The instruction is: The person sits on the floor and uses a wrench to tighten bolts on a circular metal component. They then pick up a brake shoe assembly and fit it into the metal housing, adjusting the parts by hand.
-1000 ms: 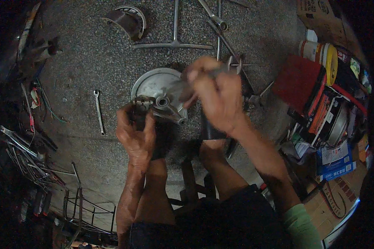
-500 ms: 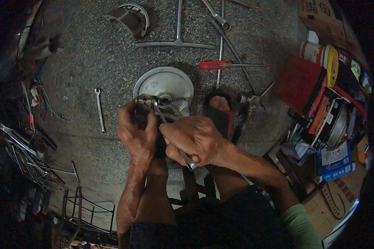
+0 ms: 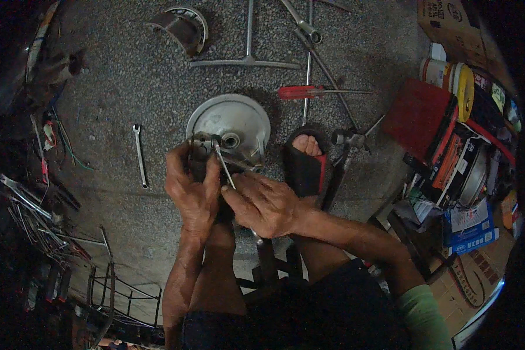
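A round silver brake plate [image 3: 242,119] lies in front of me, with a hub hole near its middle. My left hand [image 3: 192,192] pinches a small metal part [image 3: 202,143] at the plate's lower left edge between thumb and fingers. A slim wrench [image 3: 224,164] slants from that part down toward me, its upper end at the part. My right hand [image 3: 265,204] holds the wrench's shank, thumb against it and fingers stretched over it. The wrench's lower end pokes out below the hand. How its head sits on the part is too dark to tell.
A loose wrench [image 3: 140,156] lies to the left. Ahead are a brake shoe [image 3: 184,29], a T-handle tool [image 3: 249,60] and a red-handled screwdriver [image 3: 300,92]. A hammer [image 3: 350,139] lies beyond my sandalled foot [image 3: 305,166]. Boxes [image 3: 469,227] crowd the right, a metal rack [image 3: 128,291] lower left.
My right hand has turned and flattened, its fingers stretching out along the wrench, whose shank now shows more. The left hand has stayed where it was on the metal part.
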Demonstrator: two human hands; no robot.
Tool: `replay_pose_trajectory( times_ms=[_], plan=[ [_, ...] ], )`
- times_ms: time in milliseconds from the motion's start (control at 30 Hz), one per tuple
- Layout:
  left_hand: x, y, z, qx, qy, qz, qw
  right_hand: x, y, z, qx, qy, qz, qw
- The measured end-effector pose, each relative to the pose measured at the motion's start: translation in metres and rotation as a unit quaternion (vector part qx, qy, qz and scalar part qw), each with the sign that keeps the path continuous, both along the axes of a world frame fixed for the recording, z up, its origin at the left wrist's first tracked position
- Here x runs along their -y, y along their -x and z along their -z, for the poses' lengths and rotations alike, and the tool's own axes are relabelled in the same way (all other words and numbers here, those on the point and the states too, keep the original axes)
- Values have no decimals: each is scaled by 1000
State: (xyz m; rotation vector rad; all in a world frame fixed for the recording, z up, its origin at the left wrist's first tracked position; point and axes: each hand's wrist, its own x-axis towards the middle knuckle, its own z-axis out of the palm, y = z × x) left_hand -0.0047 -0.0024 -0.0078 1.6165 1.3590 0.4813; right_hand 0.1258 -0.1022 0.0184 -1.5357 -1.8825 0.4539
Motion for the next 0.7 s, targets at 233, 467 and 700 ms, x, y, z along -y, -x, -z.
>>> replay_pose_trajectory(
  times_ms=[233, 467, 700],
  plan=[
    [1, 2, 4, -4, 7, -4, 1000, -5, 1, -6, -26, 36, 19, 999],
    [-1, -2, -2, 1, -6, 13, 1000, -7, 1, 7, -3, -24, 17, 1000],
    [1, 4, 7, 20, -2, 0, 1000, -30, -11, -17, -102, 77, 34, 991]
  ],
)
